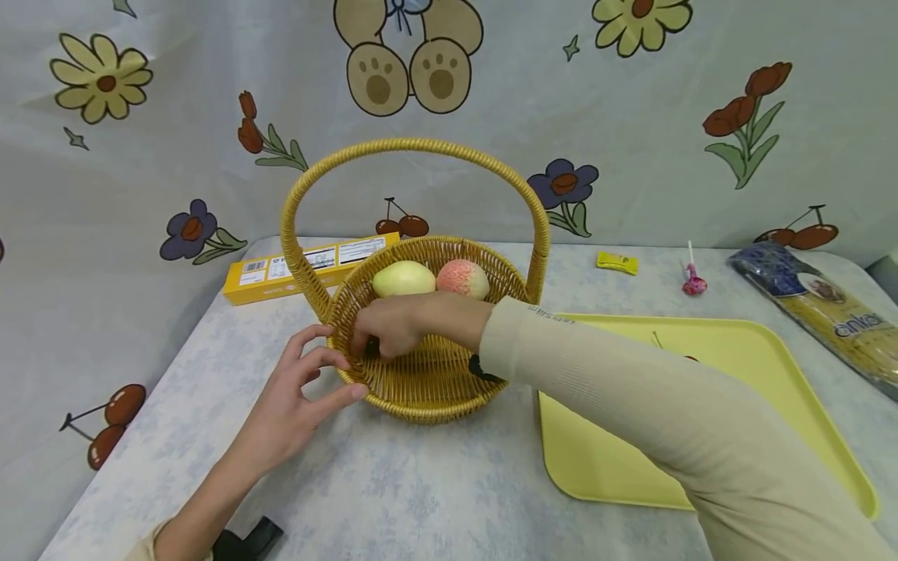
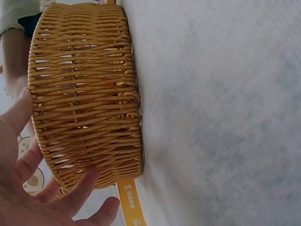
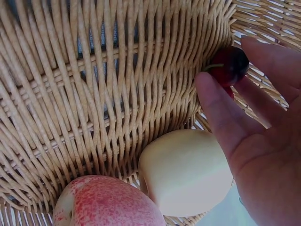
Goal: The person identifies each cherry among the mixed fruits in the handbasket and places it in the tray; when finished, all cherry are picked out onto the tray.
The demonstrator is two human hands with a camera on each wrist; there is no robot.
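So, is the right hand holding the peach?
No, the right hand pinches a dark cherry; the peach lies untouched in the basket.

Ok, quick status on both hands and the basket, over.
Right hand inside basket, fingers pinching dark cherry. Left hand steadying the basket's outer wall. Pale fruit and pink fruit alongside, clear of the cherry.

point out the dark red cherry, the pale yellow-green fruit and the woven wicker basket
dark red cherry (image 3: 229,66), right wrist view, its round body
pale yellow-green fruit (image 1: 403,279), head view, its top
woven wicker basket (image 2: 84,94), left wrist view, its outer wall
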